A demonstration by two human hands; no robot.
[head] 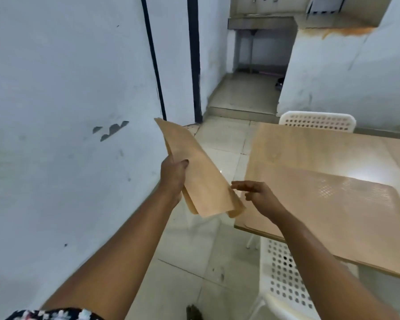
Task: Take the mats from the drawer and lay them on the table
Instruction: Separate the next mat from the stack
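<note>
A thin stack of tan mats [201, 176] hangs in the air left of the light wooden table [310, 153]. My left hand [174, 175] grips the stack at its left edge, thumb on top. The stack tilts, its far end pointing up toward the wall. My right hand [255, 192] is open, its fingertips right at the stack's right edge near the table's left side. One mat with a fine grid texture [333, 204] lies flat on the table's near part. No drawer is in view.
A white perforated chair [284, 280] stands tucked at the table's near side, and a second one [316, 121] at the far side. A white wall [67, 135] runs close on the left. Tiled floor [219, 139] leads to a step and a metal sink [261, 23] beyond.
</note>
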